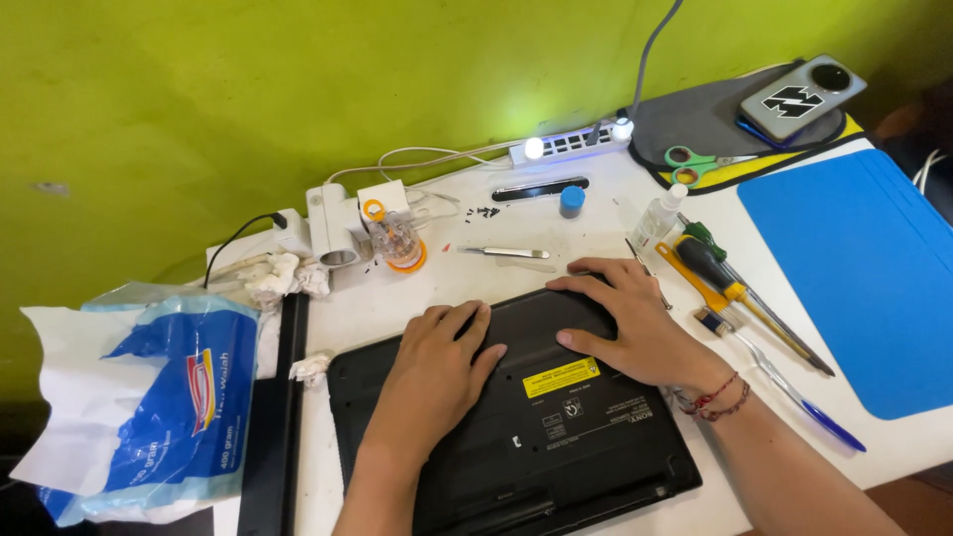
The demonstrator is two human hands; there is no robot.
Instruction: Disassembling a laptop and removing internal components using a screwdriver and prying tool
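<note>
A black laptop (pixel 556 427) lies upside down on the white table (pixel 596 223), its bottom panel with a yellow sticker facing up. My left hand (pixel 437 372) rests flat on the left part of the panel, fingers together and pointing away from me. My right hand (pixel 630 323) lies flat on the far right part of the panel, fingers spread toward the left along the back edge. Neither hand holds anything.
Screwdrivers (pixel 730 288) and a blue pen (pixel 804 402) lie right of the laptop, beside a blue mat (pixel 859 268). Tweezers (pixel 506 252), small screws (pixel 486 211), a blue cap (pixel 572 200), green scissors (pixel 700 162) and a power strip (pixel 566 145) sit behind. A blue-white tissue pack (pixel 159 397) lies left.
</note>
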